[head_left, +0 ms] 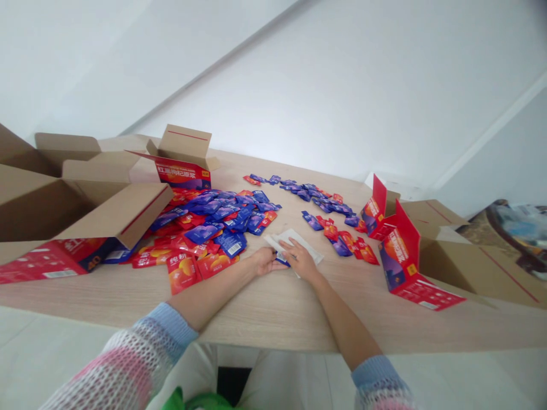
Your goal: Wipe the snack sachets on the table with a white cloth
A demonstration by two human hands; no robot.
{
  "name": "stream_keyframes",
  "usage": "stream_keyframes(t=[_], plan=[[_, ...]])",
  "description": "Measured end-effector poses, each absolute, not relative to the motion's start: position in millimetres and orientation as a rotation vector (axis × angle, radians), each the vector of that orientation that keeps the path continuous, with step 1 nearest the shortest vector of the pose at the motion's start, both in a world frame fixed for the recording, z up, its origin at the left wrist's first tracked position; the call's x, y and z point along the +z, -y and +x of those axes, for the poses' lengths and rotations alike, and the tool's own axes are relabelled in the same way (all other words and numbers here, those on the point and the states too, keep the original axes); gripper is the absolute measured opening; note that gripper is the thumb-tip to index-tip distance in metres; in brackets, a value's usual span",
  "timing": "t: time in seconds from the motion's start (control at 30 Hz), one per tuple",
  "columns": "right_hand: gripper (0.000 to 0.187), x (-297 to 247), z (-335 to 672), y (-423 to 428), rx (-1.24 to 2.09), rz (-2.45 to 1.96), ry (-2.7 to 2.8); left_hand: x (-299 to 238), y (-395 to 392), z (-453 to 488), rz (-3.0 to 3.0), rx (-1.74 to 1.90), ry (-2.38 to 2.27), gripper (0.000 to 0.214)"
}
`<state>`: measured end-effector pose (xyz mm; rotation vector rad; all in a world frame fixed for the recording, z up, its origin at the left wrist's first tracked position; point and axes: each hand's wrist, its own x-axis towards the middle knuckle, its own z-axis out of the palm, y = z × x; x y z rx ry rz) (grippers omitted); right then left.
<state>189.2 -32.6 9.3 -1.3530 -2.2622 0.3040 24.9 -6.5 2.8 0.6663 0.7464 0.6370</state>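
Note:
At the middle of the table my left hand (265, 261) is closed on a blue sachet (282, 258), its palm turned up. A white tissue (315, 253) lies over and behind the sachet, with my right hand (299, 259) resting on it, fingers pressed down onto the tissue. Much of the sachet is hidden by the tissue and my fingers. Left of my hands spreads a heap of blue sachets (234, 244) and red sachets (183, 271). Beyond the tissue and to its right lie loose rows of blue and red sachets (337, 233).
Large open cardboard boxes (92, 216) stand at the left, with a red printed box (183, 173) behind the heap. More open red boxes (401, 250) stand at the right. The table's front edge (294, 348) runs before my lap. A white wall rises behind.

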Motion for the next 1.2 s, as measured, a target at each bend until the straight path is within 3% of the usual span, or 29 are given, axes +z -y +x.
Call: stream_keyframes(t=[0.27, 0.4, 0.6, 0.73, 0.83, 1.07, 1.2], plan=[[0.045, 5.1, 210.9, 20.4, 0.063, -1.813, 2.120, 11.4, -2.1, 10.9, 0.636, 0.443, -0.761, 0.027], [0.043, 2.5, 208.2, 27.6, 0.201, -1.608, 2.225, 16.3, -6.0, 5.7, 0.543, 0.442, -0.736, 0.023], [0.044, 11.7, 186.5, 46.9, 0.506, -1.091, 2.352, 19.6, -7.0, -1.4, 0.400, 0.543, -0.596, 0.033], [0.052, 18.8, 181.2, 54.9, 0.566, -1.108, 2.318, 16.1, -8.7, 0.0, 0.429, 0.654, -0.580, 0.038], [0.056, 20.4, 186.8, 57.3, 0.471, -1.282, 2.285, 13.1, -11.1, 2.4, 0.497, 0.642, -0.650, 0.039], [0.045, 28.1, 214.5, 50.3, 0.042, -1.761, 2.129, 17.9, -13.5, 6.8, 0.481, 0.635, -0.798, 0.022], [0.045, 30.4, 227.9, 45.0, -0.072, -1.917, 2.025, 21.8, -11.0, 7.0, 0.489, 0.686, -0.853, 0.024]])
